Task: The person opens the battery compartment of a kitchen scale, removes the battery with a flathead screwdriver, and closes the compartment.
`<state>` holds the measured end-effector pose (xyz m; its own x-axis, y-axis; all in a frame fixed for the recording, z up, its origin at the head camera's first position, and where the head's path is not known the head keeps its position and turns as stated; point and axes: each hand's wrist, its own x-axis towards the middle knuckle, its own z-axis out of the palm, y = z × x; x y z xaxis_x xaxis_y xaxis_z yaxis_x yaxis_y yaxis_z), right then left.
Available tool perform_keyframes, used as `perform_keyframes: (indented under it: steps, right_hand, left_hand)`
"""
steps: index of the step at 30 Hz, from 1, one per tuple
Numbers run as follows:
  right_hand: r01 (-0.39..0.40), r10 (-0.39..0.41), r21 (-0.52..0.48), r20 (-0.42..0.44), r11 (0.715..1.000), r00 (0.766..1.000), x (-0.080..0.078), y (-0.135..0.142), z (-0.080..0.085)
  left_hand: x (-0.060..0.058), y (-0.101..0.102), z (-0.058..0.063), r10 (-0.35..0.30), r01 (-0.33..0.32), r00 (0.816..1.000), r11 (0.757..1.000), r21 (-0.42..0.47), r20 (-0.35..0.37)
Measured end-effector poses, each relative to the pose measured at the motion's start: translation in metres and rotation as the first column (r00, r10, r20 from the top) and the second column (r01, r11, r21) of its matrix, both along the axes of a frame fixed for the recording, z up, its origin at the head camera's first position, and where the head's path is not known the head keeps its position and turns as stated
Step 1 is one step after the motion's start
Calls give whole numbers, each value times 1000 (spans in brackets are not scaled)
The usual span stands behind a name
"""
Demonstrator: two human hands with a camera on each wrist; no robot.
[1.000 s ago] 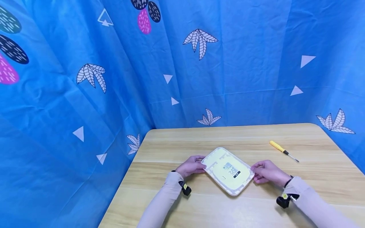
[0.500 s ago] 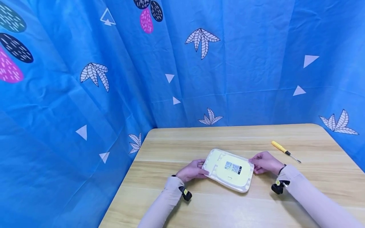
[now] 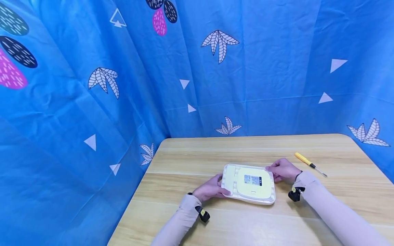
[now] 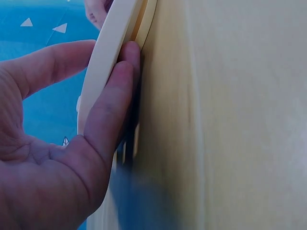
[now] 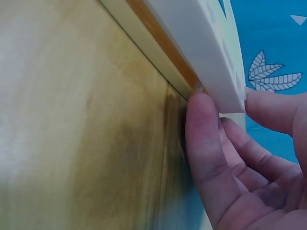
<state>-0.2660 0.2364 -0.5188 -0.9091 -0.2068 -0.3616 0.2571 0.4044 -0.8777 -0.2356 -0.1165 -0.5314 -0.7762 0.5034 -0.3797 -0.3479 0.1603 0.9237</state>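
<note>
A flat white device with rounded corners [image 3: 253,193] is held face-down or back-up, showing a printed label with a black block. My left hand [image 3: 212,188] grips its left end, thumb on one side and fingers on the other. At the far right corner, my right hand [image 3: 282,171] pinches the edge between thumb and fingers. In the left wrist view, the device's pale rim [image 4: 101,67] lies between thumb and fingertips. The right wrist view shows an orange strip [image 5: 163,38] between the white shell [image 5: 192,43] and a cream-coloured layer. The device's other face is hidden.
A screwdriver with a yellow handle [image 3: 303,159] lies on the wooden table [image 3: 191,150] beyond my right hand, its tip toward the right. A blue patterned curtain [image 3: 271,68] hangs along the back and left sides of the table.
The device has turned anticlockwise, from a diagonal to nearly level with the table's far edge. My right hand has shifted away from me with its corner; the left still holds its end.
</note>
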Motion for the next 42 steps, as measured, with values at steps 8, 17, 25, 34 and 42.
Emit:
perform_keyframes:
  steps: [8, 17, 25, 34, 42]
  right_hand:
    - [14, -14, -21, 14, 1000, 1000, 0, -2, 1]
    - [9, -9, 1, 3, 1000, 1000, -1, -2, 1]
    - [14, -14, 5, -2, 1000, 1000, -2, -3, -1]
    - [19, -17, 48, -41, 999, 999, -4, -3, -4]
    - [28, -27, 33, -30, 999, 999, -4, -1, -6]
  left_hand:
    - [3, 4, -2, -6, 5, 1000, 1000, -20, -22]
    - [5, 4, -2, -5, 5, 1000, 1000, 10, 4]
    - [2, 1, -3, -30, 30, 1000, 999, 12, -1]
    - [3, 2, -4, -26, 26, 1000, 999, 32, 3]
    - [3, 4, -5, -22, 22, 1000, 999, 39, 4]
